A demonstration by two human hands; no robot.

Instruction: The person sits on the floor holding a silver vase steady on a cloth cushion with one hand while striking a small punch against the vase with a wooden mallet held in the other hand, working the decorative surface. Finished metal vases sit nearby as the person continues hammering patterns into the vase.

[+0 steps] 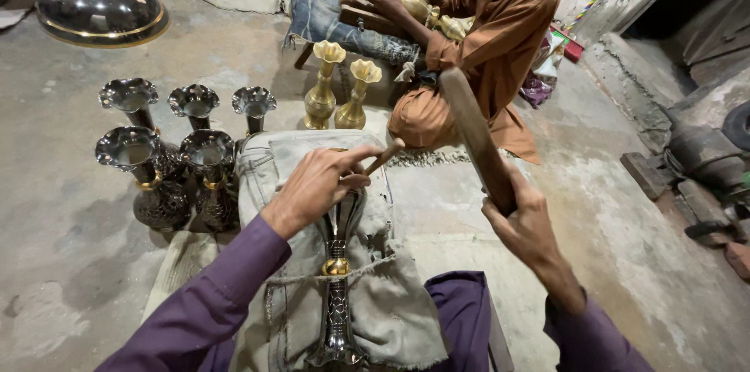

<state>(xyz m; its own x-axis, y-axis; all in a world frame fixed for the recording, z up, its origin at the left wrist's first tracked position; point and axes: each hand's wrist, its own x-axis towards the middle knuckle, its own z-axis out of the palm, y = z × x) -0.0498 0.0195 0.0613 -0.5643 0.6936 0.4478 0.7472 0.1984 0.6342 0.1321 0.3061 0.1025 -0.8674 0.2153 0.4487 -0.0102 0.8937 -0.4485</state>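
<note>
Concrete floor [62, 208], grey and stained, carries everything, since we work seated low on it. Facing me, a co-worker in an orange garment [500, 36] sits with a brass piece across a padded knee, both of that person's hands busy on it, so the two of us share the same ground and stock. Over my own lap lies a worn denim cloth [281, 177], folded thick so that the metal rests on something soft and does not slip or scar. To my left stand five dark engraved vases [168, 153], upright and close together, near enough to reach; two plain golden vases [340, 94] stand between me and the co-worker, apart from the dark ones, so the sorts stay unmixed. On the cloth lies the dark vase [337, 294] I am working, on its side with a gold band at the neck and its mouth pointing away from me. My right hand [523, 223] is closed round a long wooden mallet [473, 134], raised above the work. My left hand [316, 184] presses on the vase's upper part and pinches a small chisel [384, 157] between thumb and fingers, its tip slanted toward the metal.
</note>
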